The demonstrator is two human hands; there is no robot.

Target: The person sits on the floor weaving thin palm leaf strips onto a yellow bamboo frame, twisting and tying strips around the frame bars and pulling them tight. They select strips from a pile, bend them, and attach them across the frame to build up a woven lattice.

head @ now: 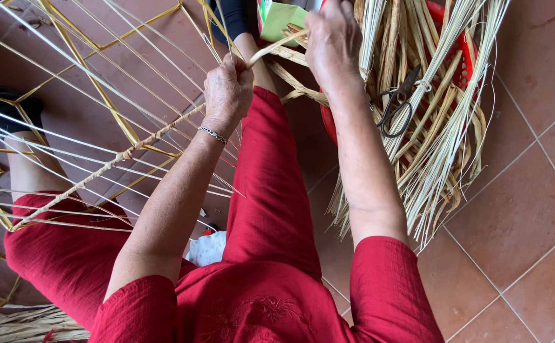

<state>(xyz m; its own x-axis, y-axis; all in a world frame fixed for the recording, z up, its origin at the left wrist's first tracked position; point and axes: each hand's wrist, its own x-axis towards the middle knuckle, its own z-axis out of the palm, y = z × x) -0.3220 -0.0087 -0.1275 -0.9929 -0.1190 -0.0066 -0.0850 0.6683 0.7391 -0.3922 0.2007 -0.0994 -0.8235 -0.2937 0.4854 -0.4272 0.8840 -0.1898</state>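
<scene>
The left hand (pixel 228 89) is closed in a fist around the upper end of a long rod wrapped in pale straw (pixel 109 166), its grip pressed tight on the wrapping where a flat, pale strip of straw (pixel 276 47) leaves it. The right hand (pixel 332 43) has its grip pinched on the far end of that same strip, which runs taut between the two hands above the knee in red trousers.

From the left hand the wrapped rod slants down and away to the person's left, across a yellow-painted wire frame (pixel 102 95) strung with many thin, pale reeds. A beaded silver bracelet (pixel 212 134) sits on the left wrist.

Just beyond the right forearm lies a big bundle of dried, cream-coloured straw stalks (pixel 442 127), spilling out of a red plastic basket (pixel 460 60) onto the terracotta tile floor (pixel 519 209). A pair of dark metal scissors (pixel 398 101) rests on top of the stalks, near the right wrist. A green carton (pixel 278 18) stands behind the hands.
</scene>
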